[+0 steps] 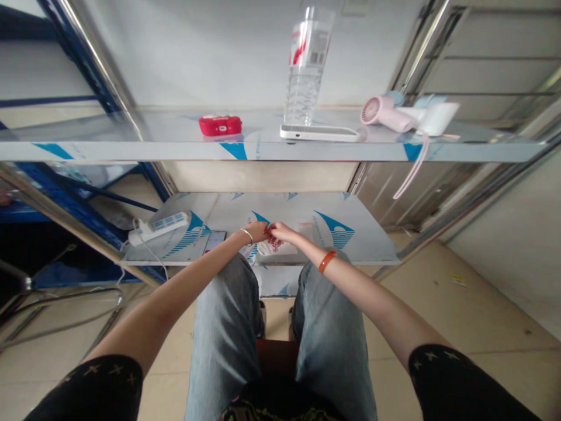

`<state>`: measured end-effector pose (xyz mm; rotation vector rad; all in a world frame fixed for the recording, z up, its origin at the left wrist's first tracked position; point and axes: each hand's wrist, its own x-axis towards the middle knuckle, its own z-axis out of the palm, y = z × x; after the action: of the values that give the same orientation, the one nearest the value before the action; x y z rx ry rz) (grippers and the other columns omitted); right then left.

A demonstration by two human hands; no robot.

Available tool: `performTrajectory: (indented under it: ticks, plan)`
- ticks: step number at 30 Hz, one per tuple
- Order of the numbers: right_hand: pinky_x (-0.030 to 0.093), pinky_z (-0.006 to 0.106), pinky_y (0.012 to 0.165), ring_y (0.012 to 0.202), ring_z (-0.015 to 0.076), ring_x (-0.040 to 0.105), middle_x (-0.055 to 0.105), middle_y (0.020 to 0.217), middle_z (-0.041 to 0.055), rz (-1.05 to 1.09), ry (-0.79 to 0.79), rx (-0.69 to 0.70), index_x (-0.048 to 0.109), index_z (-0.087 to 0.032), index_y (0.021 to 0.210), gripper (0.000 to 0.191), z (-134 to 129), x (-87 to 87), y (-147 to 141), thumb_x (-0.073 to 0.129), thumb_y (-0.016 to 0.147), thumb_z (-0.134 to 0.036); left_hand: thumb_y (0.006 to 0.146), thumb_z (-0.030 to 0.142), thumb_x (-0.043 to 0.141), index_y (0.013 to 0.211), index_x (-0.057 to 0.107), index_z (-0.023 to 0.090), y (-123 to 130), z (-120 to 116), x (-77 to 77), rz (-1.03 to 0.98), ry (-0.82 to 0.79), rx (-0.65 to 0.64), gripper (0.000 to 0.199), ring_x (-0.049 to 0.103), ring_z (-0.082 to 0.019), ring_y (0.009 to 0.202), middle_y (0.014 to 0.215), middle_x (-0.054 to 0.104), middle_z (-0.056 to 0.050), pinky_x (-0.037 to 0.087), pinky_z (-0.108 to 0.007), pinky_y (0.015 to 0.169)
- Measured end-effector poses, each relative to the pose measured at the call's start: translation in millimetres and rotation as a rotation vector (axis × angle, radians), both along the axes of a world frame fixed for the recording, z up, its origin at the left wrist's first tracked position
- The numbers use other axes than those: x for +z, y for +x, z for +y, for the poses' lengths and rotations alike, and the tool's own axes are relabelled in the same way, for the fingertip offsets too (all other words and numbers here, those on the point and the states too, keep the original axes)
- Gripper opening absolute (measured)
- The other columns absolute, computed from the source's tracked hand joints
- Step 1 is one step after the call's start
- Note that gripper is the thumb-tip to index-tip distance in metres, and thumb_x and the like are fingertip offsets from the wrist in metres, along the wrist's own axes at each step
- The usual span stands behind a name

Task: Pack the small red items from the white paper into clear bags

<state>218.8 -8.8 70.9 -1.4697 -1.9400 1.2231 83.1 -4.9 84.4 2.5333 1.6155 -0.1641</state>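
On the lower shelf (350,245), at its left end, a power strip (160,227) is lying with its cable trailing off the edge; a knee or foot catching that cable could be dragging the strip down. Just right of it a phone (214,240) is sitting at the front lip, close to the left forearm, so a backward sweep of that arm could be knocking it to the floor.

The left hand (258,231) and right hand (280,233) are meeting above a small white-and-red packet (275,247), which is resting on the lower shelf near its front edge, between the knees. The fingers of both hands are pinched together, touching at the tips; whether they are gripping a corner of the packet or something smaller is too small to tell. A hard tug here might be tearing it suddenly or pulling it off the edge.

On the upper shelf (131,146), a red case (220,125) is lying to the left. Further right a tall bottle (307,64) is standing just behind a white phone (319,133) that is sitting at the front lip; a jolt to the frame could be toppling the bottle onto it. At the right, a pink fan (385,113) is lying beside a white block (433,118), its cord (414,169) dangling below the shelf, where a rising hand could be snagging it.
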Motion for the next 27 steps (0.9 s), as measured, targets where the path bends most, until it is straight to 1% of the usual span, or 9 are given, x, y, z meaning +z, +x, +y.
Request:
performTrajectory:
  ticks: [2,5,10,13,15,20,22,24,27]
  plan:
    - [0.038,0.016,0.05,0.05,0.0083,0.051,0.06,0.059,0.0016,-0.067,0.091,0.068,0.059,-0.01,0.071,0.019,5,5.6,-1,0.043,0.079,-0.004,0.082,0.021,0.048,0.11,0.06,0.01,-4,-1,0.1,-0.032,0.031,-0.008,0.033,0.064,-0.025,0.092,0.101,0.067,-0.015,0.046,-0.031,0.08]
    - [0.035,0.016,0.05,0.052,0.0084,0.049,0.059,0.06,0.0012,-0.12,0.17,0.113,0.058,-0.01,0.068,0.02,15,9.2,0,0.043,0.079,-0.006,0.082,0.021,0.047,0.105,0.061,0.011,-10,1,1.9,-0.172,0.004,0.013,0.029,0.064,-0.02,0.087,0.097,0.068,-0.012,0.046,-0.026,0.075]
    - [0.029,0.016,0.044,0.044,0.0066,0.04,0.052,0.051,-0.0019,-0.102,0.086,0.109,0.055,-0.011,0.065,0.021,29,1.5,12,0.042,0.081,-0.008,0.078,0.036,0.055,0.082,0.065,0.011,-7,21,2.2,-0.347,-0.092,-0.007,0.027,0.058,-0.014,0.069,0.075,0.067,-0.004,0.04,-0.019,0.058]
    - [0.029,0.016,0.043,0.042,0.0061,0.041,0.052,0.05,-0.0026,-0.067,0.006,0.119,0.056,-0.011,0.066,0.019,34,-4.3,19,0.043,0.079,-0.005,0.074,0.035,0.058,0.065,0.063,0.012,-4,36,-1.8,-0.367,-0.135,-0.078,0.025,0.055,-0.013,0.065,0.063,0.063,-0.001,0.037,-0.019,0.056]
    - [0.029,0.016,0.043,0.042,0.006,0.042,0.052,0.05,-0.003,-0.054,-0.03,0.142,0.056,-0.011,0.066,0.018,37,-6.8,24,0.044,0.077,-0.004,0.074,0.031,0.058,0.064,0.063,0.012,-4,42,-5.6,-0.448,-0.238,-0.101,0.022,0.055,-0.012,0.065,0.062,0.063,-0.001,0.037,-0.018,0.058]
    - [0.034,0.014,0.046,0.046,0.0066,0.05,0.057,0.052,-0.0018,-0.017,-0.136,0.301,0.059,-0.011,0.065,0.02,42,-9.1,34,0.044,0.076,-0.003,0.073,0.026,0.056,0.073,0.067,0.014,-11,44,-14.2,-0.672,-0.671,-0.081,0.016,0.059,-0.013,0.07,0.071,0.068,-0.001,0.043,-0.02,0.066]
    - [0.037,0.014,0.048,0.05,0.0073,0.055,0.061,0.056,0.0006,-0.008,-0.16,0.343,0.06,-0.01,0.065,0.02,43,-9.5,37,0.045,0.077,-0.003,0.073,0.027,0.056,0.074,0.068,0.015,-12,44,-15.4,-0.693,-0.76,-0.065,0.017,0.06,-0.014,0.072,0.075,0.069,-0.002,0.044,-0.021,0.069]
    - [0.039,0.014,0.049,0.053,0.0081,0.057,0.064,0.059,0.0026,-0.005,-0.167,0.341,0.062,-0.009,0.066,0.018,45,-10.2,40,0.048,0.078,-0.006,0.072,0.025,0.055,0.073,0.069,0.016,-10,45,-15.6,-0.68,-0.748,-0.061,0.017,0.061,-0.014,0.075,0.076,0.07,-0.001,0.044,-0.021,0.073]
    - [0.041,0.015,0.049,0.052,0.009,0.059,0.065,0.059,0.0039,-0.016,-0.2,0.313,0.064,-0.008,0.069,0.019,48,-12.1,41,0.049,0.08,-0.009,0.07,0.021,0.053,0.069,0.069,0.016,-5,47,-16.2,-0.625,-0.627,-0.074,0.016,0.06,-0.014,0.077,0.072,0.069,0.001,0.043,-0.02,0.074]
